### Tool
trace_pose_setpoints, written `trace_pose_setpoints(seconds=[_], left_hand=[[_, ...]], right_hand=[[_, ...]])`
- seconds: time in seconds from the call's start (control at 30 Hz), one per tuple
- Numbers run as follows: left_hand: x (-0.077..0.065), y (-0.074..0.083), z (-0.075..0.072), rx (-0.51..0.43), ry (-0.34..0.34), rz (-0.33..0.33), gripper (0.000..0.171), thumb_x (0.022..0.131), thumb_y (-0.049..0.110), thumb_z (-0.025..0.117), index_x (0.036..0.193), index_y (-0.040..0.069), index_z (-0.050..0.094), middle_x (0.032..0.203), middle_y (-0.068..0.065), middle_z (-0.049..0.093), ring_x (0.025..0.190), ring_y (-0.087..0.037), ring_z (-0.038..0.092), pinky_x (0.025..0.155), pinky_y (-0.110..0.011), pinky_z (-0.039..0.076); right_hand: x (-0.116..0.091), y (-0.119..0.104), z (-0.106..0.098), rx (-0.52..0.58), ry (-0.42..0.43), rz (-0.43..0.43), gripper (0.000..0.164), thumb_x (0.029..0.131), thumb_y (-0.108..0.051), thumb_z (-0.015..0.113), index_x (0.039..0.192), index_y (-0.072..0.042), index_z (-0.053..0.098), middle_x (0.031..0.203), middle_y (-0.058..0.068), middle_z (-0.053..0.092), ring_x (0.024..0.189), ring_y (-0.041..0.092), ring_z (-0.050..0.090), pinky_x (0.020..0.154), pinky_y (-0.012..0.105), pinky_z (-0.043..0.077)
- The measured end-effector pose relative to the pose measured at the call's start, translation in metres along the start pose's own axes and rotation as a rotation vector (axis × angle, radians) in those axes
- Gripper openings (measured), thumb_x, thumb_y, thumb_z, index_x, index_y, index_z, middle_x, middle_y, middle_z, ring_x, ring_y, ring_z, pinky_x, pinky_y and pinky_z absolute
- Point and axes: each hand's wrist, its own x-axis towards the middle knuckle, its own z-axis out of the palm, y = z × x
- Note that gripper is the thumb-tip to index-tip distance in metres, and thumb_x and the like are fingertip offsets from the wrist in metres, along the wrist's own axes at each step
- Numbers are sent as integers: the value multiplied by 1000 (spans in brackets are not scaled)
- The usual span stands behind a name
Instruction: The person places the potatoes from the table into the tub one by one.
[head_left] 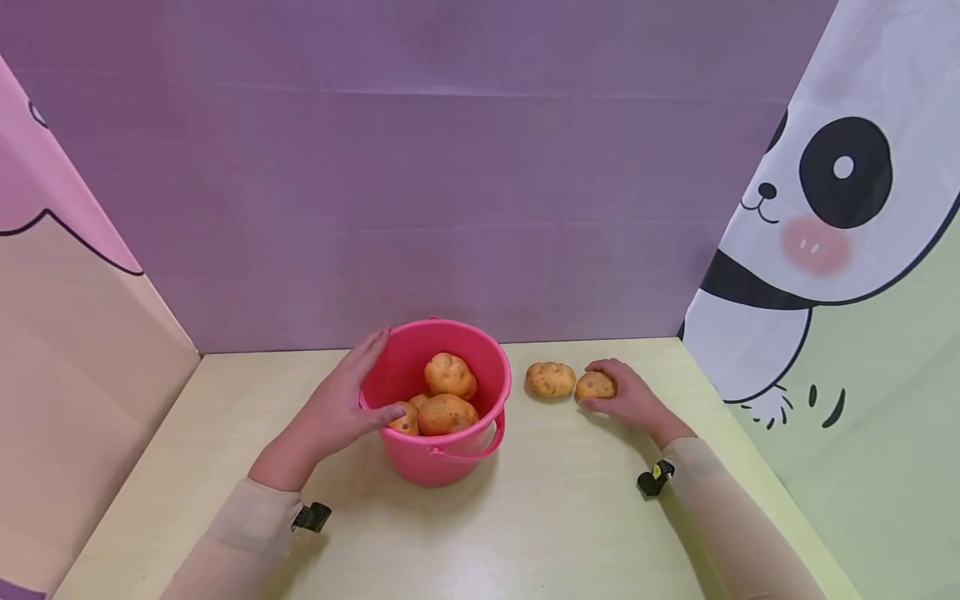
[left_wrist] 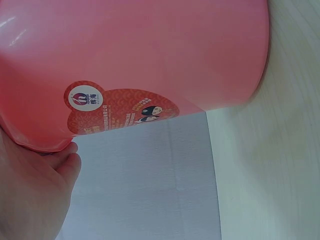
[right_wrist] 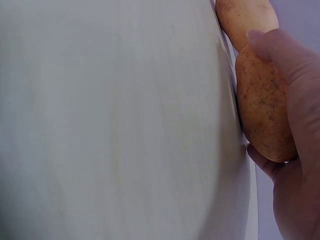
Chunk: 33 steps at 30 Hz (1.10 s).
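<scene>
A pink bucket stands on the table with several potatoes inside. My left hand holds its left side, thumb over the front rim and fingers along the back-left edge. In the left wrist view, fingertips show right at the bucket's rim, near a red sticker. Over to the right, my right hand grips a potato on the table, thumb at its near side and fingers around its far side. A second potato lies just left of that one, between it and the bucket.
The light wooden table meets a purple backdrop just behind the bucket and potatoes. A panda-printed panel borders the right side, and a pink and beige panel the left. The bucket's handle hangs down at its front right.
</scene>
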Motion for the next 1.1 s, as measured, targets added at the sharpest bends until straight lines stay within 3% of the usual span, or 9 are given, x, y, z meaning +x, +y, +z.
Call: trace_pose_setpoints(seconds=[0.67, 1.1], left_hand=[[-1, 2, -1, 3, -6, -3, 115, 89, 39, 89, 177, 10, 22, 182, -17, 21, 161, -51, 28, 103, -68, 58], [-2, 4, -2, -10, -7, 3, 114, 90, 43, 88, 177, 11, 23, 182, -17, 22, 161, -51, 29, 101, -67, 60]], right_hand=[[2, -14, -10, 1, 82, -36, 59, 89, -16, 94, 140, 2, 69, 135, 17, 69, 120, 35, 63, 106, 54, 49], [6, -34, -14, -8, 95, -77, 57, 90, -18, 94, 140, -5, 71, 131, 11, 70, 112, 28, 63, 98, 47, 51]])
